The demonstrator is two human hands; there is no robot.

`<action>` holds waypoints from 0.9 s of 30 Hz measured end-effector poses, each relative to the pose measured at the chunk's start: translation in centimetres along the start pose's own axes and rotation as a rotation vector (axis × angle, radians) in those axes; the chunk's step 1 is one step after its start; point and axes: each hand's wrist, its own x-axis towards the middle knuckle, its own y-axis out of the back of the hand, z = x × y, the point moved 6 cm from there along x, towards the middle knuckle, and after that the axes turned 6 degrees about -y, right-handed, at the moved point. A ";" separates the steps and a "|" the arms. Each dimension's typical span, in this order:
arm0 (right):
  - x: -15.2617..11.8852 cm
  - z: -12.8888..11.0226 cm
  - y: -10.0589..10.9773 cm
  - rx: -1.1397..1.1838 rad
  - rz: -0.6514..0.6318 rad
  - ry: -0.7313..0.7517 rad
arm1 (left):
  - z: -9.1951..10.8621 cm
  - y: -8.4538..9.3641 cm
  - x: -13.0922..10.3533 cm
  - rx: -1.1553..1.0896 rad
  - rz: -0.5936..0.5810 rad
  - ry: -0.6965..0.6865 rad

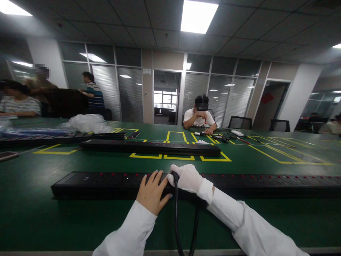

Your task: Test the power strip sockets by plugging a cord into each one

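A long black power strip with a row of red dots along its top lies across the green table in front of me. My left hand, bare, rests on the strip with its fingers spread over the top and the thumb along the near side. Close beside it, my right hand in a white glove grips a black power plug at the top of the strip. The plug's cord hangs down toward me. Whether its pins sit in a socket is hidden by the hand.
Another black power strip lies farther back, with more strips behind it at left. Clear plastic wrap, a phone and yellow tape outlines are on the table. A person sits opposite near tangled cables.
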 end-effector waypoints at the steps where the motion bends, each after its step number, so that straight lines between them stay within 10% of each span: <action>1: 0.0 0.0 0.0 0.001 -0.005 -0.001 | 0.0 0.0 0.0 0.000 -0.004 -0.010; 27: 0.2 -0.1 -0.3 0.000 -0.009 -0.009 | 0.1 0.1 -0.1 -0.016 0.015 0.006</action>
